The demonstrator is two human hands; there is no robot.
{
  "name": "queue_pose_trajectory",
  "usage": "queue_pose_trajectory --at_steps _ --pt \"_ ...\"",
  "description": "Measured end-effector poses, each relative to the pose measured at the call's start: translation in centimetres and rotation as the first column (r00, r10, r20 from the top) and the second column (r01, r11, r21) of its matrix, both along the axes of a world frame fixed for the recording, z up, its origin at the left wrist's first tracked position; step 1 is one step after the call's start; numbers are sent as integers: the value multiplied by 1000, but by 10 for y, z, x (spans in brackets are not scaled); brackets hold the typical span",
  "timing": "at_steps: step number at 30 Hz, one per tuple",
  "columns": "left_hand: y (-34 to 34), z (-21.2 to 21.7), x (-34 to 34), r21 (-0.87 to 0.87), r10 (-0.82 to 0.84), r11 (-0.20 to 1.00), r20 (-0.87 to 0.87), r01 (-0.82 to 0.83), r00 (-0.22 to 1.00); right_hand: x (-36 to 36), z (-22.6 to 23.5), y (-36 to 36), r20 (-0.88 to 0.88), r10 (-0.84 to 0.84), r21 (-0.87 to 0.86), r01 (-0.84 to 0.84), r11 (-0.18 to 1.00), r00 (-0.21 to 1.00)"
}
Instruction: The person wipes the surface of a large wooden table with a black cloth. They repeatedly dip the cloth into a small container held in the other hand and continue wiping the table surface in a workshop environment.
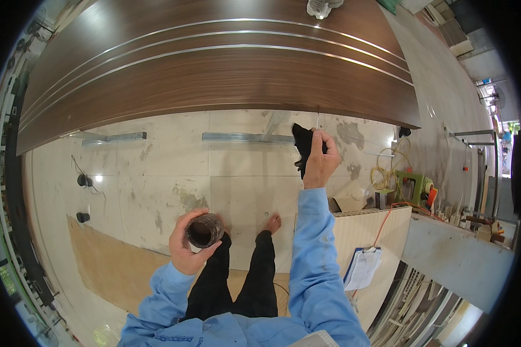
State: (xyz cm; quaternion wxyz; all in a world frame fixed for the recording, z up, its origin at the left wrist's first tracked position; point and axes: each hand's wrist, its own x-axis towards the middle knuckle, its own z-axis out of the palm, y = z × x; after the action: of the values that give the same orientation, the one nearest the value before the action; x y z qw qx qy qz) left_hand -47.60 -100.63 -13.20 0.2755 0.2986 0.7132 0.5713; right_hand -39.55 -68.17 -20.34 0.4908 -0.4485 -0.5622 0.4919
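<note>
A large dark-brown wood-grain panel (pixel 214 81) with three silvery strips along it lies in front of me. My right hand (pixel 321 161) is closed at the panel's near edge. Its fingers pinch a thin, light-coloured stick (pixel 318 120), whose far end meets or nearly meets that edge; I cannot tell whether it is a small brush. A crumpled black cloth (pixel 301 146) is held in the same hand and sticks out on its left side. Lower down, my left hand (pixel 185 254) wraps round a clear open jar (pixel 205 229) with dark brown contents.
Metal support legs (pixel 246 137) reach out under the panel. A clear plastic bottle (pixel 323 7) stands on its far part. At right are a green machine (pixel 411 186), a coiled yellow hose (pixel 382 173) and a clipboard (pixel 363 268) on a pale board. Brown sheeting (pixel 107 263) lies on the floor at left.
</note>
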Motion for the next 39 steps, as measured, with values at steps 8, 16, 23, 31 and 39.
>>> queue_pose_trajectory --at_steps 8,16,23,31,39 --pt "-8 0 -3 7 22 1000 1 -22 1000 -37 -4 -38 160 226 30 -233 972 961" --pt "-19 -5 -10 16 46 999 -16 -45 999 -37 -2 -35 36 87 -15 -86 996 996" --pt "-24 -5 -16 7 46 999 -6 -46 999 -67 -10 -65 134 208 43 -216 976 969" --pt "-24 -6 -19 -21 33 999 3 -33 999 -38 -5 -32 132 43 96 -56 994 990" --pt "-9 3 -12 -24 21 1000 20 -20 1000 -5 -7 3 62 -119 -28 121 992 991"
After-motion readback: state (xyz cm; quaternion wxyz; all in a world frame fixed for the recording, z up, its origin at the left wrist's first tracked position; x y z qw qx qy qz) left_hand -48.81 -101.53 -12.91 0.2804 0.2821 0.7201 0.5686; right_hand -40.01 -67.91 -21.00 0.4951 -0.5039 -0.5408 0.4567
